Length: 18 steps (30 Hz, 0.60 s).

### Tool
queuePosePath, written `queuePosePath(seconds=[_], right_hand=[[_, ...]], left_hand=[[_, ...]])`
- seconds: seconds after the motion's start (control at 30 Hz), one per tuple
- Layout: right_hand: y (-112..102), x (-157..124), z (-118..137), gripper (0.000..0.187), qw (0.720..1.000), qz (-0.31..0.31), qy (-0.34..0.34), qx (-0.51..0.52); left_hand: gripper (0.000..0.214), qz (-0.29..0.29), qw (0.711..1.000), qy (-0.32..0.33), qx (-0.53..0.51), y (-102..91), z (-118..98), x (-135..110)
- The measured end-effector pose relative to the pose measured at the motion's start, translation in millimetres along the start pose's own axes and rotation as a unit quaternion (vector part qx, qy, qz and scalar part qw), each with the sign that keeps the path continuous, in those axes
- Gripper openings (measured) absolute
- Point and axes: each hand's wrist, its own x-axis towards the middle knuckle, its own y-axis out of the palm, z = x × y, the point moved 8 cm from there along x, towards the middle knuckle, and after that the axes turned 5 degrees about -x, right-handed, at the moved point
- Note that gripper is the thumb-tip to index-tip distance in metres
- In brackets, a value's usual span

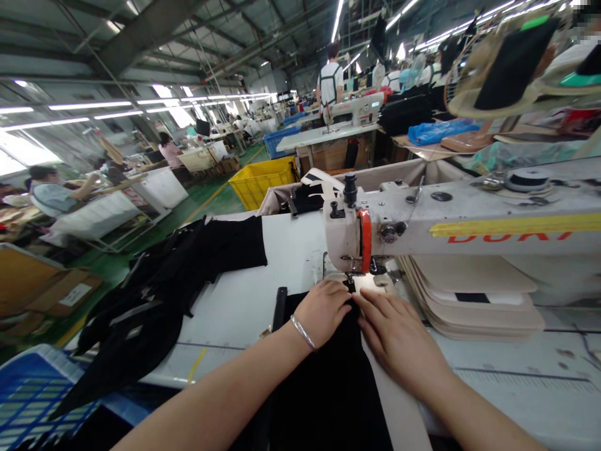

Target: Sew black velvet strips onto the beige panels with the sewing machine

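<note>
A long piece of black fabric (328, 401) runs from the lower edge of the view up to the needle of a white sewing machine (342, 232). My left hand (323, 310), with a silver bangle at its wrist, presses curled, closed fingers onto the fabric just left of the needle. Flat and outstretched, the fingers of my right hand (399, 335) lie along the fabric's right edge and on a beige strip (399, 401) beneath. Both hands' fingertips are close to the presser foot (350, 282).
Stacked beige panels (474, 307) lie right of the needle, under the machine arm. More black fabric (188, 263) is heaped on the table's left side. A blue basket (47, 388) stands lower left, and a yellow bin (265, 181) beyond the table. People work at machines farther off.
</note>
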Motion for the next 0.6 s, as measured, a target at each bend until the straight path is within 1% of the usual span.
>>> queuePosePath(seconds=[0.07, 0.13, 0.3, 0.43, 0.53, 0.6], right_hand=[[1, 0, 0, 0.043, 1.000, -0.001, -0.001, -0.002], [2, 1, 0, 0.044, 1.000, -0.005, -0.001, -0.006], [3, -1, 1, 0.046, 1.000, -0.019, -0.005, -0.018], [-1, 0, 1, 0.044, 0.999, -0.035, -0.008, -0.022], [-2, 1, 1, 0.044, 0.999, -0.040, -0.001, -0.024], [-2, -3, 2, 0.043, 0.999, -0.027, -0.002, -0.023]], left_hand=[[0.027, 0.008, 1.000, 0.020, 0.000, 3.2, -4, -9], [0.032, 0.004, 1.000, 0.020, 0.000, 5.2, -2, -13], [0.030, 0.008, 1.000, 0.010, -0.012, 7.4, 4, -11], [0.029, 0.019, 0.999, 0.023, -0.019, 11.1, 6, -8], [0.030, 0.023, 1.000, 0.018, 0.002, 11.3, 8, -5], [0.032, 0.043, 0.998, 0.012, 0.032, 9.5, 3, -8]])
